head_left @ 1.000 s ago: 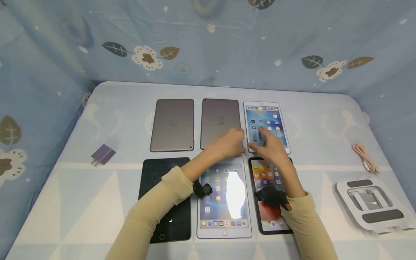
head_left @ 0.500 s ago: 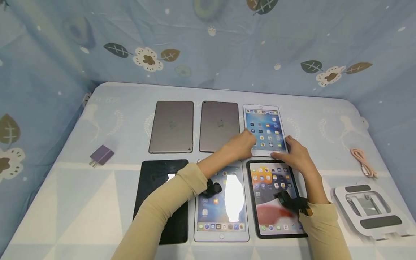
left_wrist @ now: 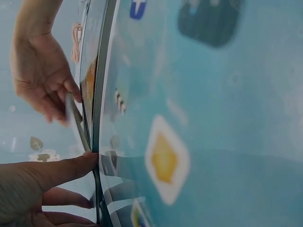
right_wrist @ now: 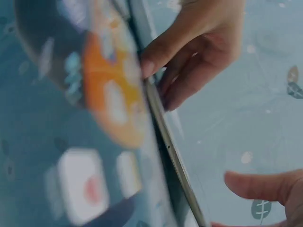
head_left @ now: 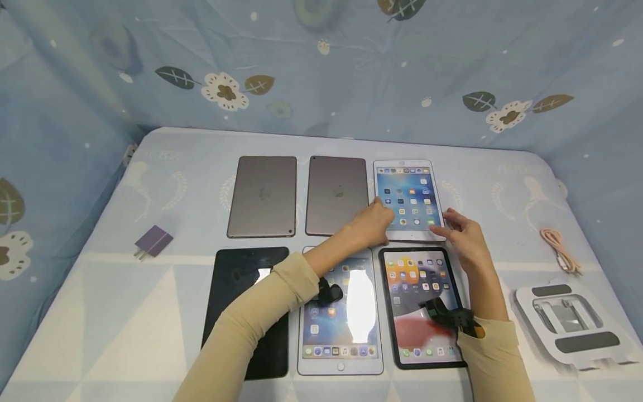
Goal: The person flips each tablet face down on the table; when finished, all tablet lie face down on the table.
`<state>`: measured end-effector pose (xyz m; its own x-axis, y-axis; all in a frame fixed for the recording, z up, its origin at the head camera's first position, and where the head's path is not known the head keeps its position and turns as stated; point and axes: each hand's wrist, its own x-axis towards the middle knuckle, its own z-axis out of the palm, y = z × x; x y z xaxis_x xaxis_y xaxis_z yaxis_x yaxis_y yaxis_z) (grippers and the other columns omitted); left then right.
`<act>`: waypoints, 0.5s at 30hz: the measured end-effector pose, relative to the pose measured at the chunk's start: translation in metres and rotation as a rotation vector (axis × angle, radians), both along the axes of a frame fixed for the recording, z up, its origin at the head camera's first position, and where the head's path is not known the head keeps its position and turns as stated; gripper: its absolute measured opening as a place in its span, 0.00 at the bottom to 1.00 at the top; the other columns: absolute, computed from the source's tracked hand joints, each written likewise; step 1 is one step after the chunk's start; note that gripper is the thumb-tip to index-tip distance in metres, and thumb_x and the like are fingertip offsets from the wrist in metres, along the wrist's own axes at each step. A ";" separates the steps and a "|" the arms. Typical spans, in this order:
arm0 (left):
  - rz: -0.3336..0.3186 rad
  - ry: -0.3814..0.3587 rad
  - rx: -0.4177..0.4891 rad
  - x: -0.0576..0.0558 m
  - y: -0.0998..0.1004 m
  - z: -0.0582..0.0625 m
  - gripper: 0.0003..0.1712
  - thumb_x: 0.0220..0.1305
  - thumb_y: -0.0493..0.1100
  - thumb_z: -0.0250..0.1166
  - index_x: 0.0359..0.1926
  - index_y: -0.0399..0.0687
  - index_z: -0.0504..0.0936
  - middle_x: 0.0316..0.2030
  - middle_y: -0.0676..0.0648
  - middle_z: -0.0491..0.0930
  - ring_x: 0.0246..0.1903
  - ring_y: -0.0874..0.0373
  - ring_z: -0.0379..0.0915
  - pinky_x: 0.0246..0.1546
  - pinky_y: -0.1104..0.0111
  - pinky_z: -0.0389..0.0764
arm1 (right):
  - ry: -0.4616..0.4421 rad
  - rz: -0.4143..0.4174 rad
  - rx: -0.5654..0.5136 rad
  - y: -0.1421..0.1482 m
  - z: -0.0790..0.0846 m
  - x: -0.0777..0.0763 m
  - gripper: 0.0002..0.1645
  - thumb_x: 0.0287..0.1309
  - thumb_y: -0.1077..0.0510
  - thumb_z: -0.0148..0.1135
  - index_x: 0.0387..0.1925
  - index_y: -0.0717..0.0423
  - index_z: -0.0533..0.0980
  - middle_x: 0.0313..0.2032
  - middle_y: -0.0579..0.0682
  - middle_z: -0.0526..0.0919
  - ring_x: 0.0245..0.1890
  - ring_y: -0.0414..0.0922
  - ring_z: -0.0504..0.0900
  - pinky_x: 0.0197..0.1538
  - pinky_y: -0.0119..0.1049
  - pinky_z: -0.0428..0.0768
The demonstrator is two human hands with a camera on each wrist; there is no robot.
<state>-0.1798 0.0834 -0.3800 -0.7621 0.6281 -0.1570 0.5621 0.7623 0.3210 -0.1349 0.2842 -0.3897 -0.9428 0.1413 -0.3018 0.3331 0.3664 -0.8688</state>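
Note:
A white-framed tablet with a lit screen lies at the right end of the far row. My left hand pinches its near left corner, with the thumb on the near edge in the left wrist view. At the near right corner is my right hand, fingers around the right side and thumb over the screen. The right wrist view shows the tablet's thin edge running between the two hands. Directly below, towards me, lies a black-framed tablet, partly covered by the right wrist camera.
Two grey tablets, one at left and another beside it, lie face down. The near row also has a dark tablet and a white tablet. A purple charger, pink cable and white stand flank them.
Over the second, my left hand moves right to the white tablet's left corner, and my right hand leaves its screen for the right side. Lately the right thumb slides onto the near right corner.

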 end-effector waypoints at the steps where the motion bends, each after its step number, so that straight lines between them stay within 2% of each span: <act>1: -0.003 -0.003 -0.004 0.000 0.001 0.000 0.13 0.52 0.44 0.73 0.34 0.41 0.83 0.58 0.27 0.72 0.48 0.49 0.78 0.40 0.71 0.82 | 0.016 -0.039 -0.079 0.000 0.002 0.001 0.39 0.62 0.62 0.59 0.69 0.73 0.54 0.69 0.58 0.63 0.66 0.47 0.67 0.65 0.34 0.69; 3: -0.009 -0.010 -0.011 0.001 0.002 0.001 0.13 0.54 0.44 0.72 0.36 0.41 0.83 0.60 0.26 0.69 0.54 0.45 0.75 0.46 0.68 0.82 | 0.070 -0.097 -0.237 0.000 0.005 0.003 0.34 0.62 0.66 0.58 0.66 0.69 0.58 0.56 0.50 0.77 0.51 0.37 0.77 0.49 0.24 0.76; 5: -0.009 -0.023 -0.017 0.003 0.003 0.002 0.13 0.57 0.44 0.70 0.38 0.40 0.82 0.63 0.26 0.66 0.60 0.41 0.71 0.53 0.65 0.80 | 0.138 -0.130 -0.358 0.000 0.010 0.004 0.28 0.60 0.70 0.56 0.62 0.68 0.62 0.42 0.39 0.81 0.36 0.31 0.78 0.34 0.20 0.76; 6: -0.011 -0.027 -0.016 0.003 0.004 0.003 0.13 0.58 0.44 0.69 0.40 0.39 0.82 0.63 0.26 0.65 0.63 0.40 0.67 0.56 0.63 0.78 | 0.175 -0.141 -0.398 -0.001 0.013 0.004 0.26 0.60 0.72 0.55 0.60 0.69 0.64 0.37 0.36 0.82 0.32 0.31 0.79 0.31 0.20 0.77; 8: -0.007 -0.054 0.007 0.004 0.007 0.004 0.20 0.60 0.44 0.68 0.48 0.35 0.80 0.66 0.26 0.62 0.66 0.38 0.63 0.59 0.62 0.75 | 0.245 -0.149 -0.435 -0.001 0.019 0.006 0.25 0.58 0.76 0.52 0.59 0.71 0.65 0.34 0.37 0.84 0.30 0.32 0.82 0.32 0.21 0.80; 11: -0.018 -0.086 0.050 0.006 0.013 0.003 0.30 0.62 0.43 0.66 0.60 0.27 0.71 0.67 0.25 0.58 0.67 0.39 0.62 0.61 0.62 0.73 | 0.316 -0.168 -0.417 -0.001 0.029 0.008 0.27 0.58 0.77 0.50 0.61 0.76 0.64 0.34 0.37 0.84 0.31 0.32 0.83 0.34 0.21 0.81; 13: -0.031 -0.105 0.074 0.007 0.018 0.001 0.35 0.63 0.43 0.64 0.64 0.25 0.65 0.68 0.25 0.55 0.67 0.39 0.61 0.61 0.63 0.73 | 0.342 -0.177 -0.390 -0.001 0.034 0.010 0.28 0.58 0.77 0.50 0.62 0.78 0.63 0.35 0.37 0.83 0.33 0.32 0.83 0.34 0.21 0.81; 15: -0.047 -0.112 0.090 0.007 0.022 -0.001 0.34 0.64 0.43 0.64 0.64 0.25 0.66 0.69 0.26 0.54 0.69 0.39 0.57 0.62 0.64 0.71 | 0.350 -0.183 -0.343 0.000 0.037 0.012 0.29 0.59 0.76 0.51 0.63 0.78 0.63 0.36 0.36 0.82 0.34 0.31 0.82 0.35 0.19 0.81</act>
<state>-0.1729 0.1054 -0.3808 -0.7123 0.6780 -0.1813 0.5533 0.7014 0.4494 -0.1232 0.2839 -0.3525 -0.9648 0.2613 -0.0305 0.0329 0.0046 -0.9994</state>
